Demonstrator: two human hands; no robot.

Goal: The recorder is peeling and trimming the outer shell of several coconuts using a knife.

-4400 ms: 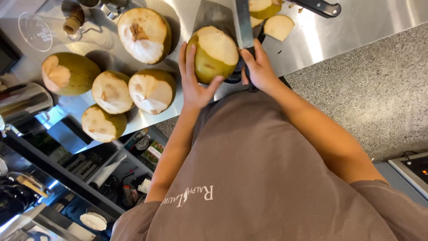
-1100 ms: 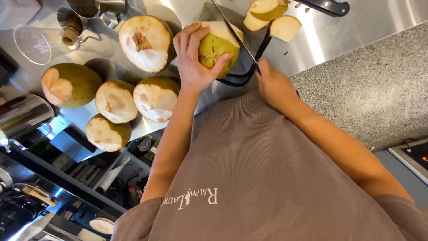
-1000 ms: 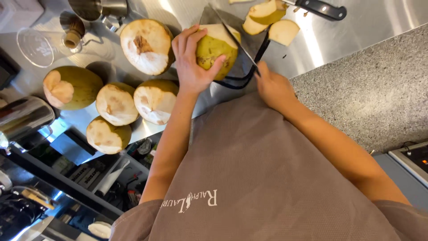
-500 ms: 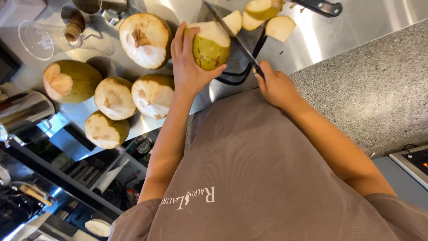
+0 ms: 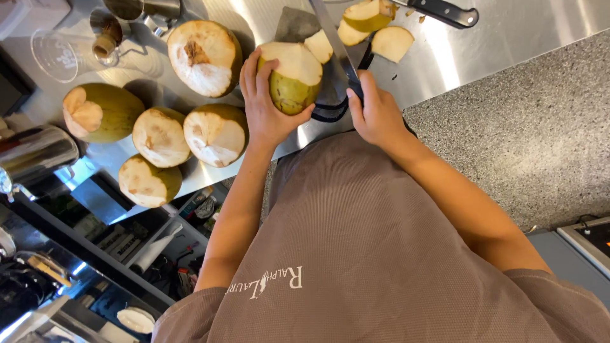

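Left hand point(image 5: 267, 111) wrapped around smooth green coconut point(image 5: 291, 79), pale fibrous top pared flat. Right hand point(image 5: 376, 114) closed on long steel knife point(image 5: 335, 46). Brushed-steel table point(image 5: 483, 44).

Both hands point(image 5: 270, 105) point(image 5: 375, 114) in closed grip (arms fwd)

Five trimmed coconuts point(image 5: 159, 121) lie clustered on the steel counter point(image 5: 495, 38) beside a black-handled knife point(image 5: 445, 11).

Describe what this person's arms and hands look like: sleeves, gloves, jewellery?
Both arms are bare from the short sleeves of a brown, finely textured shirt with pale lettering on it. The left hand and right hand wear no gloves; no rings or watch show.
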